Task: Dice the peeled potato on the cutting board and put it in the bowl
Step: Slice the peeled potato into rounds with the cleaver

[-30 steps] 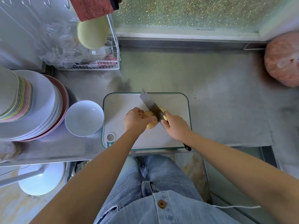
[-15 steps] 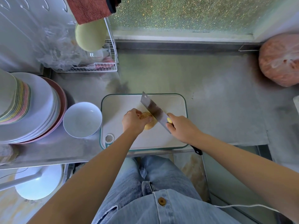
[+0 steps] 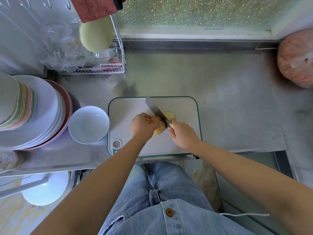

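At centre frame, on the cutting board (image 3: 183,143), the knife (image 3: 155,109) has come down into the potato (image 3: 158,129) again. Pale slices (image 3: 170,115) lie right of the blade, so slicing goes on and dicing waits. Fingers of the left hand (image 3: 142,126) curl around the potato; fingers of the right hand (image 3: 182,135) clamp the knife handle. At left, the bowl (image 3: 88,127) holds nothing.

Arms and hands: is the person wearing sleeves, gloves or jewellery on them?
No. The left arm and right arm show no sleeves; the left hand and right hand show no gloves, rings or watch. The shirt is light-blue denim, brown-buttoned.
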`<action>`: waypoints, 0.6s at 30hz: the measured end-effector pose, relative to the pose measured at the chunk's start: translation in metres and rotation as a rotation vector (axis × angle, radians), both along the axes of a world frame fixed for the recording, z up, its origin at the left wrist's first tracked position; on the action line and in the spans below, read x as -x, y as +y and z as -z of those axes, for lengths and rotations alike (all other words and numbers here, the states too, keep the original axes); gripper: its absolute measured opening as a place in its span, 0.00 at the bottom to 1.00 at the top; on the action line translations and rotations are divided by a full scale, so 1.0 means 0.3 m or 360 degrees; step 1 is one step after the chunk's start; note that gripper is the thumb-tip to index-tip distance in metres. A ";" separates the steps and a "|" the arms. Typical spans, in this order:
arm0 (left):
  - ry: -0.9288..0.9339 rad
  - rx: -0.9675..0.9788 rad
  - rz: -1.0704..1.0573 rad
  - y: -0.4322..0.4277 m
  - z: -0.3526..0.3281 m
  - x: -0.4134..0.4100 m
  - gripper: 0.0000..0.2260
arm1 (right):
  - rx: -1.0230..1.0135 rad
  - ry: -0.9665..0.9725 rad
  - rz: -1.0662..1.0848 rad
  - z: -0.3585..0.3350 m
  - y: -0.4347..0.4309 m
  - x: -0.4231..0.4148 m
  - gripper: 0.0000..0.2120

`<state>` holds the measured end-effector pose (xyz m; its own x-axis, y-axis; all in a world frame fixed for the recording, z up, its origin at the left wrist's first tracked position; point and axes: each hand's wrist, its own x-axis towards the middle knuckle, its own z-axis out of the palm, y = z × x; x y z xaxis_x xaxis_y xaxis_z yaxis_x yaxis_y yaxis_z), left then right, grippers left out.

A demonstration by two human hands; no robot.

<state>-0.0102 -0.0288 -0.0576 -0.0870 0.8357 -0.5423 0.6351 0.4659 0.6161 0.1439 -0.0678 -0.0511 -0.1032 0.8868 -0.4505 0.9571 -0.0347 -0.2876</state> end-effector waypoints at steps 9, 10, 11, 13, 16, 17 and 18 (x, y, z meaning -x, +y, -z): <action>0.0019 -0.0033 0.0026 -0.001 0.011 0.005 0.20 | -0.0045 0.0140 0.0125 -0.089 0.008 -0.047 0.08; 0.0013 -0.0030 0.0021 -0.002 0.011 0.006 0.20 | -0.0044 0.0124 0.0091 -0.097 0.005 -0.050 0.08; 0.0009 -0.0028 0.0017 -0.002 0.010 0.006 0.20 | -0.0043 0.0109 0.0059 -0.104 0.003 -0.051 0.08; 0.0000 -0.0029 0.0011 -0.003 0.009 0.006 0.20 | -0.0043 0.0080 0.0024 -0.112 -0.001 -0.051 0.10; -0.0012 -0.0019 0.0006 -0.002 0.007 0.004 0.20 | -0.0036 0.0067 0.0003 -0.122 -0.009 -0.053 0.09; -0.0016 -0.0009 0.0000 -0.001 0.006 0.004 0.20 | -0.0032 0.0072 -0.0005 -0.125 -0.012 -0.053 0.08; -0.0020 0.0000 -0.0004 -0.001 0.006 0.003 0.20 | -0.0026 0.0079 -0.0008 -0.127 -0.015 -0.053 0.06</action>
<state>-0.0112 -0.0291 -0.0595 -0.0820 0.8356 -0.5431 0.6261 0.4672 0.6243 0.1596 -0.0723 -0.0129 -0.1294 0.8934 -0.4301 0.9418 -0.0250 -0.3352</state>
